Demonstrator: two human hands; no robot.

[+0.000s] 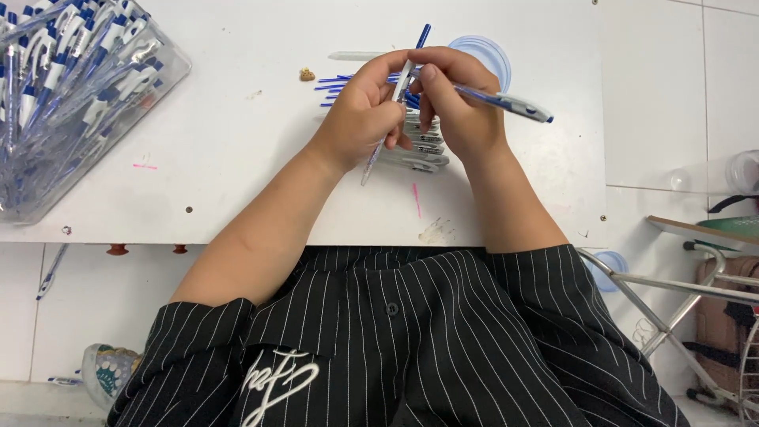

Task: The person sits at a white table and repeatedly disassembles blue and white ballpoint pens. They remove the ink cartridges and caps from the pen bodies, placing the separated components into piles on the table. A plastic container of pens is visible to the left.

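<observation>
Nearest to us is our black pinstriped shirt [411, 340], with both forearms reaching out over the white table [237, 150].

Our left hand [365, 111] is closed around one pen [393, 107], held nearly upright, blue tip uppermost, lower end just above the table. Our right hand [458, 103] grips a second pen [506, 103], which juts out to the right past the knuckles; thumb and forefinger pinch it near the first pen. We count two pens in hand.

Beneath the hands lies a stack of pen barrels [423, 150], at least four, partly hidden. Beside them are loose blue refills [336, 85]; we see five or so, exact number unclear. One clear round lid [486, 55] sits behind the right hand. One small brown crumb [307, 75] lies near the refills.

At far left, one clear plastic bin [71, 103] holds dozens of finished blue-and-white pens, too many to count.

Pink marks [417, 202] stain the tabletop. White floor tiles [672, 95] lie to the right, with one metal-framed chair [688, 292]. One stray pen [51, 273] lies on the floor at left.
</observation>
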